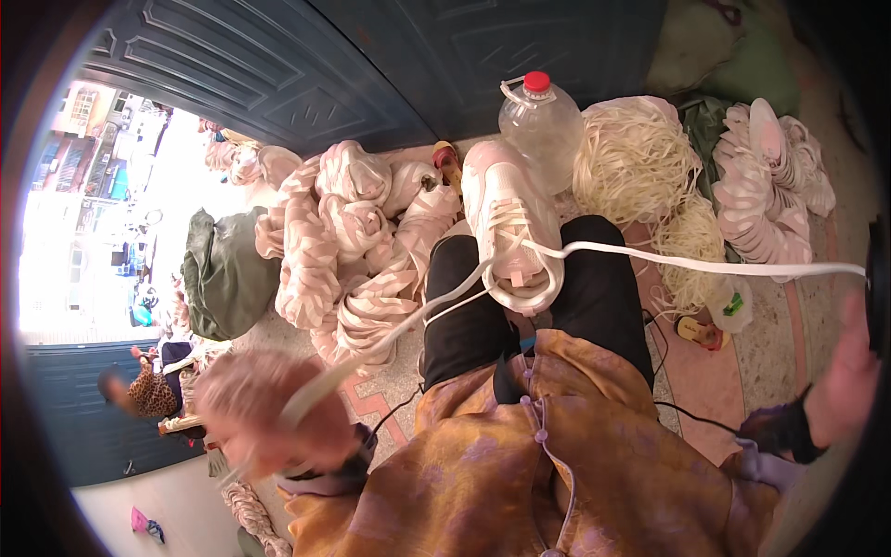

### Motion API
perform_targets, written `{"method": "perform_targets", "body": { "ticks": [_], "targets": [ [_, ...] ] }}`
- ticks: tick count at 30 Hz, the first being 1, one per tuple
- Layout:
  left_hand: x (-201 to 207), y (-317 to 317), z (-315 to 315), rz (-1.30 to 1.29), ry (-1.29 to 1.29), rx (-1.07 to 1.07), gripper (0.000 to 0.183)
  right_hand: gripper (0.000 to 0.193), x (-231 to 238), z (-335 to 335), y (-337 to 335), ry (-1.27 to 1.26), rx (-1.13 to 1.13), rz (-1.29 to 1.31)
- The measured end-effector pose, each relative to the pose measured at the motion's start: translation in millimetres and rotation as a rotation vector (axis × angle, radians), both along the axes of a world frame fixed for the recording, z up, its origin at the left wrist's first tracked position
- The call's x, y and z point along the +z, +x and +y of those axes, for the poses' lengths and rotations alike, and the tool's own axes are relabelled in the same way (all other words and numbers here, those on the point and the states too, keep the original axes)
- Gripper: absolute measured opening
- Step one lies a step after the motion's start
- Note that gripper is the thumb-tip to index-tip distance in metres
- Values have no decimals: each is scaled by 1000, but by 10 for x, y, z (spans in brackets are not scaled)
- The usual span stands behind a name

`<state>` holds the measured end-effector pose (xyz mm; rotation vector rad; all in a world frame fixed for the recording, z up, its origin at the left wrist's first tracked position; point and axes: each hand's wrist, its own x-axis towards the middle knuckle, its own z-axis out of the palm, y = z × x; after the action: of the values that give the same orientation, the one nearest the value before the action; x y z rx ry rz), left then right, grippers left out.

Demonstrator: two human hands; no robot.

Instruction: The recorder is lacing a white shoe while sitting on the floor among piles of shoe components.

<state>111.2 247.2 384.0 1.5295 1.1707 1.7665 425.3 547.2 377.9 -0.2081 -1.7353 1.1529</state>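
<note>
A pale pink and white sneaker [506,200] rests across my black-trousered knees, its heel toward me and its toe pointing away. Its upper eyelets are threaded with a flat white shoelace [668,258], whose two ends spread out to the sides. At the lower left, my left hand [274,408] is closed round one end, blurred by motion. The other end is drawn taut to the right rim, toward my right hand [840,381]. That hand is smeared, and its fingertips are cut off by the dark edge, but the stretched lace leads to them.
Bundles of pale shoe parts [343,241] are heaped on the left, beside a dark green bag [227,274]. A clear red-capped jug [543,130] stands behind the sneaker. Right of it lie a pile of cream laces [636,158] and stacked shoe pieces [766,195]. A person [153,385] sits far left.
</note>
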Motion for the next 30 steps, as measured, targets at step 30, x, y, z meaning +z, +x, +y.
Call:
{"method": "perform_targets", "body": {
  "ticks": [30],
  "targets": [
    [-855, 311, 930, -409, -698, 258, 19, 7, -1035, -861, -1818, -239, 197, -193]
  ]
}}
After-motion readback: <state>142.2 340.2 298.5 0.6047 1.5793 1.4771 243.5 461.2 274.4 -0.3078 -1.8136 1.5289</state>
